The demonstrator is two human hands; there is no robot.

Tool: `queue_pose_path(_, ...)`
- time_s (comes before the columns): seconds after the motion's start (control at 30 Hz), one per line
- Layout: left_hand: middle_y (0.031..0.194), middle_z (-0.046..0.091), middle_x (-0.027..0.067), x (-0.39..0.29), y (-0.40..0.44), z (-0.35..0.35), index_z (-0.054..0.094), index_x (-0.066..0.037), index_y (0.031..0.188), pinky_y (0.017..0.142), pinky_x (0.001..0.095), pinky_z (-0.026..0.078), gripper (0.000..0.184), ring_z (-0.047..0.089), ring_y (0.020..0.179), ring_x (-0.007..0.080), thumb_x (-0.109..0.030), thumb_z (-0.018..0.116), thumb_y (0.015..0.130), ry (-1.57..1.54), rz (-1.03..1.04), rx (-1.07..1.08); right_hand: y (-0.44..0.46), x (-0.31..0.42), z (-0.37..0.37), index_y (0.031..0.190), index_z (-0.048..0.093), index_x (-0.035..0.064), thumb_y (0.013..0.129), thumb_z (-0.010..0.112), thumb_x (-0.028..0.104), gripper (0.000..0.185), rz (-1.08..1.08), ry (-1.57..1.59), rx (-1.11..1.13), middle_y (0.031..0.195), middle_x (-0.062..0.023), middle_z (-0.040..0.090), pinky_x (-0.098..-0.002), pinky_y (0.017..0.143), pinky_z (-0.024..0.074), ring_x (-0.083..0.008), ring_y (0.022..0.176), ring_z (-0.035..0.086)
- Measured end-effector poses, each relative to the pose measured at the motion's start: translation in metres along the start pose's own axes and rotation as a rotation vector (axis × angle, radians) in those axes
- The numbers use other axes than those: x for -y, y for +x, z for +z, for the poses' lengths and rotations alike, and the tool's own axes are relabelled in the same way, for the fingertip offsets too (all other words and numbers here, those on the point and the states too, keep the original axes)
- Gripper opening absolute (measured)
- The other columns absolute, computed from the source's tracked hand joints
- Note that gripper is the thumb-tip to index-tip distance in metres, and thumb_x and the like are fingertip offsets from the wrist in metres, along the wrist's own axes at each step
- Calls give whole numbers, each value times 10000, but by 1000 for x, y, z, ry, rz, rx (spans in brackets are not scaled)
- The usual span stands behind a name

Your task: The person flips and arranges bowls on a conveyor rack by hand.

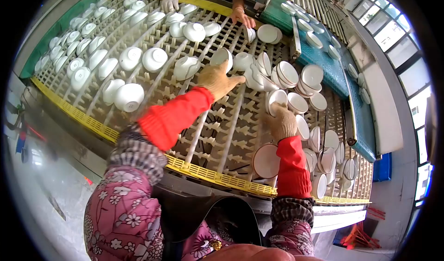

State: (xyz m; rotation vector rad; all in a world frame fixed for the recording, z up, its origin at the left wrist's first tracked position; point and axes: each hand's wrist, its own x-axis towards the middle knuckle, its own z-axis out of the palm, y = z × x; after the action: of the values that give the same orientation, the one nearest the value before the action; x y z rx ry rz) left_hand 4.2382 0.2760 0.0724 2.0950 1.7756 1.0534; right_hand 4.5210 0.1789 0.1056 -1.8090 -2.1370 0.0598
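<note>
My left hand [216, 80], in a tan work glove, is closed on the near side of a white bowl [221, 56] tilted above the pegged conveyor. Its thumb points right toward a cluster of white bowls. In a matching glove, my right hand [282, 122] grips another white bowl [276, 97] by its lower edge; some fingers are hidden. Around it lie stacked and leaning bowls, among them a stack [287, 73] just beyond. One bowl [267, 161] rests near the yellow edge, below my right hand.
The pegged conveyor [208, 143] has a yellow border [78, 115]. Upside-down bowls [127, 98] sit in rows at left. Across from me, a co-worker's gloved hand [169, 3] and bare hand [242, 18] reach among bowls. A green belt [319, 60] carrying bowls runs at right.
</note>
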Motion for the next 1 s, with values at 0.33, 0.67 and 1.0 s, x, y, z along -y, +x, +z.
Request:
queue_pose_path(0.33,1039,835,168,21,58,3,851,-74,1068,902,460,605,404,788,966,355,-458,846,945,-507,-347,189,-8,-25,23,1140,791,55,934,798,399,400,212,320,155,1081,-232,761,-532,814,595,-438,956,760)
queue_pose_path(0.67,1047,818,183,66,56,-56,782,-76,1147,994,517,560,443,753,1067,393,-493,808,999,579,58,2,5,30,7,1207,712,-15,886,890,71,377,-543,347,-411,1028,-235,763,-502,813,620,-481,932,739)
queue_pose_path(1.0,1152,696,55,-64,45,-18,717,-54,1334,1068,424,480,775,624,1110,228,-474,1006,751,348,670,-41,68,-3,6,1397,727,-14,931,788,418,639,-208,144,-192,1293,-258,776,-516,1031,589,-415,1185,749)
